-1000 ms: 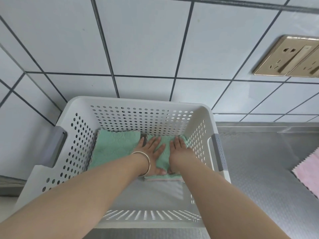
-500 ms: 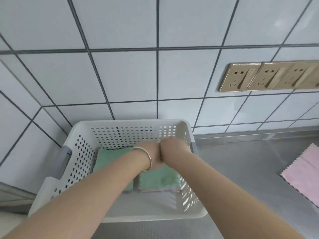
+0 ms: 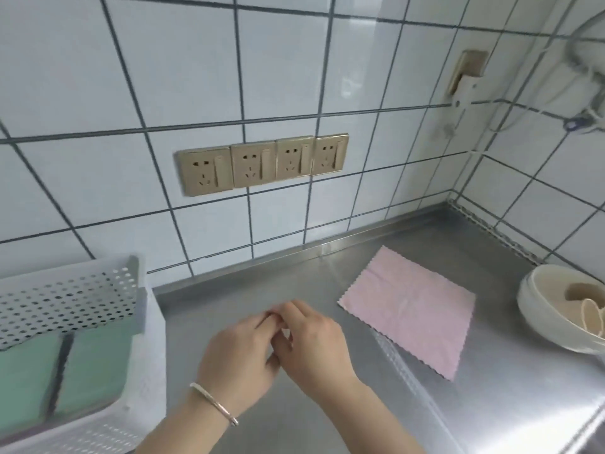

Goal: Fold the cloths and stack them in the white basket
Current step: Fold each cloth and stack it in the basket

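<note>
The counter (image 3: 327, 290) is brushed stainless steel, dully reflective, with a finely embossed strip just beside the pink cloth (image 3: 409, 309). That cloth looks thin and soft, matt, with pinked zigzag edges and faint fold creases. The white basket (image 3: 144, 339) is perforated plastic with a slight sheen; the green cloths (image 3: 91, 365) inside it look plush. Behind the counter, glossy white tiles (image 3: 65, 77) carry brushed gold-toned sockets (image 3: 262, 163). A glazed cream bowl (image 3: 540, 309) shines. The left hand (image 3: 235, 358) wears a polished metal bangle (image 3: 214, 403).

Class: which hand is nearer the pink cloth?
Right. The right hand hovers just left of the pink cloth; the left hand lies farther left, touching the right.
</note>
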The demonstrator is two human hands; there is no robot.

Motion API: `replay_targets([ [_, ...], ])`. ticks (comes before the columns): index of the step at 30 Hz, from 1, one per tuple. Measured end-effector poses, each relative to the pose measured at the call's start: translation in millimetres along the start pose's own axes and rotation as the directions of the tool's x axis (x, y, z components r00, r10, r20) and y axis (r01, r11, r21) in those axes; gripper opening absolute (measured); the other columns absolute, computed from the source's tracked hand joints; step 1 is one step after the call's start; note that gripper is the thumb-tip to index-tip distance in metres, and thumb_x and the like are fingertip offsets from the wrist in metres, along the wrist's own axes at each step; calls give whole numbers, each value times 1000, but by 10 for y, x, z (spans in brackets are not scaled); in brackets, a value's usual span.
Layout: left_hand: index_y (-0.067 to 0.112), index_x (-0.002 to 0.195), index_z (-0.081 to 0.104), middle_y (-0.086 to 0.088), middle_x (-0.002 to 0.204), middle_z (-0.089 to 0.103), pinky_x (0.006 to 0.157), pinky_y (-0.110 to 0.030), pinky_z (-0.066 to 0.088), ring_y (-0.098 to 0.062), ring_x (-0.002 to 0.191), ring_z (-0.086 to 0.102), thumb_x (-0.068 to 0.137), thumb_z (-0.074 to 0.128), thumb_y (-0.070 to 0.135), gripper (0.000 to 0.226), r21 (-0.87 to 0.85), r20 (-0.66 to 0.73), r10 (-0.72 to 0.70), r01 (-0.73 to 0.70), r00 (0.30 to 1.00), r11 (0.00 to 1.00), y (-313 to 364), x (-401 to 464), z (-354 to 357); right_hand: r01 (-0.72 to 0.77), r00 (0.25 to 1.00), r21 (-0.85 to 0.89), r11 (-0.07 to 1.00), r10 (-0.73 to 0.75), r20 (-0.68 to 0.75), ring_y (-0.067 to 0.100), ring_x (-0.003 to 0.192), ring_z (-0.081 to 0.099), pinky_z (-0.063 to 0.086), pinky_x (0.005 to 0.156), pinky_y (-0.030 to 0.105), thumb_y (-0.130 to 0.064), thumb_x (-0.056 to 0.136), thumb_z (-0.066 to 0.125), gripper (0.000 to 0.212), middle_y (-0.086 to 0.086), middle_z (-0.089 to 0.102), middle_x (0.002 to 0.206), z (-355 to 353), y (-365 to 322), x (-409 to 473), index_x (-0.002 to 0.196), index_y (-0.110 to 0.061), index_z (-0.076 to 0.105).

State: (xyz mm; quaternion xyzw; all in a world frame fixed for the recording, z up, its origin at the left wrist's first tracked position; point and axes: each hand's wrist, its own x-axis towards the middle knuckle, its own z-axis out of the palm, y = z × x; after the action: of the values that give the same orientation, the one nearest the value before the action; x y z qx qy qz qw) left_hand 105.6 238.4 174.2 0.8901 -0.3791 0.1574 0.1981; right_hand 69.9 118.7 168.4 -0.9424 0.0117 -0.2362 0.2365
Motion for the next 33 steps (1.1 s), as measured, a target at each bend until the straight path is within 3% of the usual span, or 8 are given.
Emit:
replay_targets([
  [5, 36, 75, 55, 20, 56, 56, 35, -12, 32, 2, 44, 55, 36, 79, 35, 45, -111, 281, 72, -42, 957, 993, 756, 196, 1117, -157, 980, -115, 981, 169, 101, 8, 42, 52, 25, 36, 16, -35, 67, 45, 12, -14, 57, 63, -212, 1286, -639, 69, -31, 56],
  [11, 28, 108, 60, 7, 103, 63, 75, -27, 46, -19, 97, 62, 86, 47, 37, 27, -139, 500, -9, 91, 866, 986, 1260, 389, 1951, -346, 891, -273, 898, 405, 204, 1, 48, 57, 27, 37, 12, -28, 48, 75, 20, -18, 58, 59, -289, 2345, -1134, 61, -35, 62],
  [14, 26, 108, 62, 5, 105, 63, 81, -29, 48, -20, 99, 61, 86, 49, 33, 27, -99, 587, -26, 103, 809, 990, 1243, 499, 2246, -415, 818, -385, 824, 523, 238, 12, 76, 63, 32, 48, 21, -19, 65, 75, 14, -9, 63, 77, -298, 2701, -1226, 76, -24, 69],
  [18, 20, 83, 67, 0, 84, 66, 58, -32, 52, -24, 77, 66, 64, 72, 18, 20, 46, 605, 0, -34, 796, 998, 1067, 712, 2569, -406, 775, -509, 759, 582, 249, 16, 53, 58, 27, 33, 21, -10, 31, 86, 34, -7, 55, 59, -254, 3070, -1288, 53, -21, 62],
  [23, 17, 118, 56, -1, 124, 54, 87, -34, 40, -23, 117, 52, 82, 49, 6, 39, 183, 576, -59, -59, 816, 981, 855, 1000, 2809, -284, 866, -527, 801, 450, 216, 20, 57, 57, 45, 39, 26, -7, 41, 79, 29, -2, 57, 66, -202, 3332, -1361, 66, -16, 67],
  [26, 14, 91, 66, -5, 98, 65, 68, -38, 47, -24, 87, 66, 72, 27, 7, 44, 176, 538, -40, -66, 842, 982, 785, 1134, 2936, -207, 926, -524, 826, 339, 168, 20, 53, 53, 41, 36, 25, -8, 60, 50, 16, 0, 53, 63, -167, 3408, -1340, 64, -13, 64],
  [28, 14, 75, 67, -4, 76, 66, 49, -33, 47, -23, 63, 66, 61, 23, 9, 47, 219, 514, -22, -107, 858, 970, 725, 1212, 3056, -194, 935, -522, 830, 318, 158, 19, 50, 50, 38, 36, 24, -5, 55, 58, 11, 0, 52, 61, -168, 3438, -1317, 63, -13, 61],
  [33, 8, 82, 71, -8, 67, 65, 41, -27, 44, -26, 58, 64, 60, 32, 9, 45, 267, 514, -20, -137, 858, 954, 645, 1365, 3190, -202, 927, -535, 820, 337, 166, 17, 52, 51, 42, 38, 23, 7, 39, 62, 40, -2, 52, 66, -117, 3538, -1354, 71, -17, 66],
])
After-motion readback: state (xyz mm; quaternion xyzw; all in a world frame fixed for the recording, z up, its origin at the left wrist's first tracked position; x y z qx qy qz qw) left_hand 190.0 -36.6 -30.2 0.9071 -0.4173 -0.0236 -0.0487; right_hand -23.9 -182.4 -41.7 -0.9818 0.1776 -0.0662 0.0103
